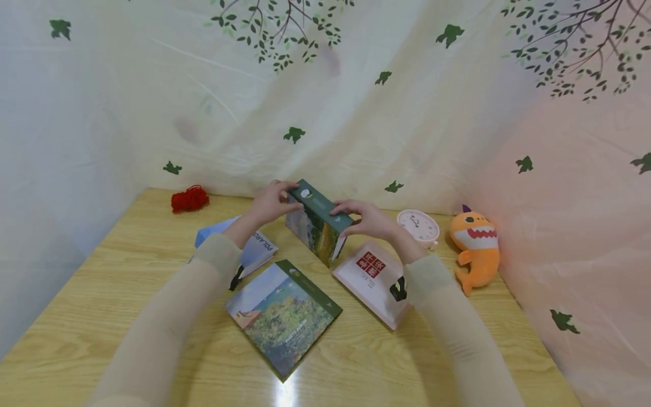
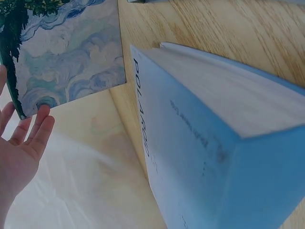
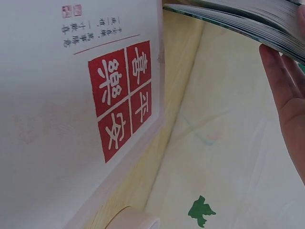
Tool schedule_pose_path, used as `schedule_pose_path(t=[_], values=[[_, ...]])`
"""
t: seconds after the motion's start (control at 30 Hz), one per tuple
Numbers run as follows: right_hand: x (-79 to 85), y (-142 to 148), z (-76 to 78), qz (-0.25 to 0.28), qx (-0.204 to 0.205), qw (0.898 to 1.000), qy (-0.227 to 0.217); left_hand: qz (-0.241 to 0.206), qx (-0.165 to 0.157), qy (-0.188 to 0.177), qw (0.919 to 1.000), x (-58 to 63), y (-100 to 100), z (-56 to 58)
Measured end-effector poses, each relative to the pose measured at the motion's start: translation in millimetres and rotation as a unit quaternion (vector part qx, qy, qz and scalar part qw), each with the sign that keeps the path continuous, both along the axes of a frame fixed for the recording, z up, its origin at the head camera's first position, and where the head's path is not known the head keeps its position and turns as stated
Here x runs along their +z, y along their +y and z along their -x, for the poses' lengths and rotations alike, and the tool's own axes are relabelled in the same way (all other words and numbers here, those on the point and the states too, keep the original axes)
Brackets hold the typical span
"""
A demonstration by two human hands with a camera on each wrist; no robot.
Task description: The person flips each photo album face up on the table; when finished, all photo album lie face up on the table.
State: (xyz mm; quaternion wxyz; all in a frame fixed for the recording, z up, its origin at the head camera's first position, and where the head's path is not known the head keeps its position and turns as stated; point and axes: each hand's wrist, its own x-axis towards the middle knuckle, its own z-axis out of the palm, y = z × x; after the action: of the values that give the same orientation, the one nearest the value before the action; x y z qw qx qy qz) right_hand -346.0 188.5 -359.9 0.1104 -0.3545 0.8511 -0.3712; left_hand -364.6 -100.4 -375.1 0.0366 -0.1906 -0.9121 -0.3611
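A photo album (image 1: 317,217) with a dark green spine and a painted landscape cover stands on its edge, spine upward, near the back of the table. My left hand (image 1: 272,202) grips its left end, thumb on the near cover and fingers over the spine. At the other end, my right hand (image 1: 368,219) holds the spine and near corner between fingers and thumb. Page edges (image 3: 257,21) show beside the right fingers in the right wrist view. A similar album (image 1: 285,316) lies flat in front, its painted cover facing up.
A blue Polaroid album (image 1: 259,249) stands left, under my left forearm. Right of the held album is a pale pink album (image 1: 373,277) with a red square. Farther out are a pink clock (image 1: 418,226), an orange shark plush (image 1: 475,246) and red yarn (image 1: 190,199). A curtain (image 1: 335,113) hangs behind.
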Motion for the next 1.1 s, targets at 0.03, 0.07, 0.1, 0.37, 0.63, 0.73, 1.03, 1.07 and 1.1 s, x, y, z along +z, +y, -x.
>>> schedule_pose_path(t=[0.03, 0.07, 0.1, 0.37, 0.63, 0.73, 1.03, 1.07, 1.1], values=[[-0.9, -1, -0.5, 0.002, 0.001, 1.0, 0.0, -0.005, 0.002, -0.001, 1.0, 0.1, -1, -0.6], [-1.7, -1, -1.1, 0.004, 0.003, 1.0, 0.001, -0.007, 0.004, -0.001, 1.0, 0.1, -1, -1.0], [-2.1, -2, -1.8, 0.006, 0.004, 1.0, 0.001, -0.01, 0.005, -0.002, 0.9999, 0.1, -2, -1.3], [-9.0, -8, -7.4, 0.014, 0.019, 1.0, 0.0, -0.02, 0.01, -0.006, 0.9997, 3.3, -7, -3.1], [-11.7, -13, -17.3, 0.019, 0.023, 1.0, -0.009, -0.033, -0.001, -0.03, 0.999, 8.0, -14, -7.1], [-13.5, -15, -21.1, 0.013, 0.026, 1.0, -0.007, -0.032, -0.011, -0.036, 0.9988, 9.4, -18, -8.4], [-16.6, -24, -30.8, 0.052, 0.039, 0.997, -0.03, -0.039, -0.031, -0.042, 0.9979, 7.9, -31, -12.6], [-17.2, -25, -31.6, 0.057, 0.04, 0.997, -0.031, -0.042, -0.032, -0.044, 0.9976, 7.3, -32, -13.2], [-17.4, -26, -32.7, 0.063, 0.04, 0.997, -0.031, -0.046, -0.032, -0.045, 0.9974, 6.7, -34, -13.7]])
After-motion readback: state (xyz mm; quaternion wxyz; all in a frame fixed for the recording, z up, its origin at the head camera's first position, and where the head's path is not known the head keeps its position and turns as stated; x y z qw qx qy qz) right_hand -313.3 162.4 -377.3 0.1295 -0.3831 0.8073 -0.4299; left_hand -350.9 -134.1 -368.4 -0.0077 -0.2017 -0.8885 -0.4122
